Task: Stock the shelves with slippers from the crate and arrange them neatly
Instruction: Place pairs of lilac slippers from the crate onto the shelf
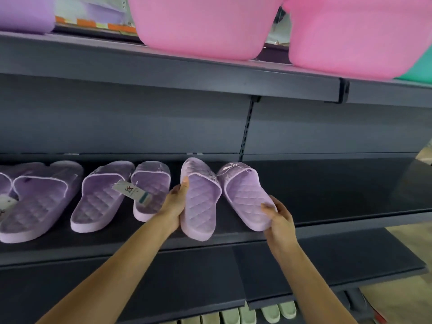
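The dark shelf (327,190) spans the view from 9 to 3 o'clock and is bare from centre out to 3 o'clock. Above it, at 12 to 1 o'clock, two pink plastic tubs (201,26) overhang the upper shelf. Along the dark shelf toward 9 o'clock lie two pairs of lilac slippers: one pair (39,202) at the far edge, a second pair (121,195) nearer centre carrying a paper tag (131,191). At 6 o'clock, on the lowest level, pale green slippers (257,314) peek out.

The pair in hand sits at the centre. The left hand (175,204) has its fingers closed on the outer edge of the left lilac slipper (201,202), thumb up near the strap. The right hand (278,216) pinches the heel of the right lilac slipper (245,195), thumb on the insole. Both slippers look raised at the heel and splayed, though whether their toes already rest on the shelf is hard to tell. The crate is out of view.

To do this well, bring the heels together so the two soles lie parallel, toes toward the back panel, then lower them flat. Match the heel line of the neighbouring pairs and leave a similar gap beside the tagged pair, keeping the left hand clear of that pair's nearer slipper.
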Demonstrator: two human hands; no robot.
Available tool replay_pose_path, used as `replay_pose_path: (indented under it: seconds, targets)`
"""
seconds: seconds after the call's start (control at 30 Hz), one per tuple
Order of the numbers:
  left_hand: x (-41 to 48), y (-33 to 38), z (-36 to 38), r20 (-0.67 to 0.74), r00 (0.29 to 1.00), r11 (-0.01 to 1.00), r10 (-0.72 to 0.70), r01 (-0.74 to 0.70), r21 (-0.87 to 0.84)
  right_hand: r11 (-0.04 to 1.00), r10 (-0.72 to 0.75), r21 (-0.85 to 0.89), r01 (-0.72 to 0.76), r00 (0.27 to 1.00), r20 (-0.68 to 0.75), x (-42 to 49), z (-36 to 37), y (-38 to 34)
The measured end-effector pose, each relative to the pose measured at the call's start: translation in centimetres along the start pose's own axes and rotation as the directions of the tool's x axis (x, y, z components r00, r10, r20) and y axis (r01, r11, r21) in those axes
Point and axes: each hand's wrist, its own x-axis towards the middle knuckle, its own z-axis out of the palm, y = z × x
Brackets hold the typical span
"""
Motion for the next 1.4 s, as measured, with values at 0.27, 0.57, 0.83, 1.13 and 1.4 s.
replay_pose_path:
  seconds: [0.27, 0.57, 0.83, 1.13, 1.4]
  targets:
    - [2.1, 0.5, 0.9, -0.200, 0.943, 0.900, 0.265, -0.168, 0.402, 0.812, -0.116, -0.543, 0.213, 0.971, 0.208, 4.8, 0.5, 0.8]
    - [1.5, 0.8, 1.3, 0.079, 0.786, 0.467, 0.614, -0.442, 0.766, 0.382, -0.024, -0.809, 0.446, 0.880, 0.474, 5.9, 2.0, 0.8]
    - [2.8, 0.5, 0.7, 0.268, 0.789, 0.217, 0.552, -0.447, 0.868, 0.276, -0.022, -0.863, 0.424, 0.900, 0.435, 4.9, 2.6, 1.1]
    - [2.5, 0.0, -0.6, 0.271, 0.809, 0.248, 0.522, -0.448, 0.859, 0.199, -0.061, -0.904, 0.379, 0.925, 0.375, 3.1, 3.6, 1.3]
    - [1.4, 0.6, -2.2, 0.354, 0.783, 0.149, 0.511, -0.486, 0.861, 0.157, -0.023, -0.908, 0.389, 0.921, 0.390, 1.3, 3.4, -0.1]
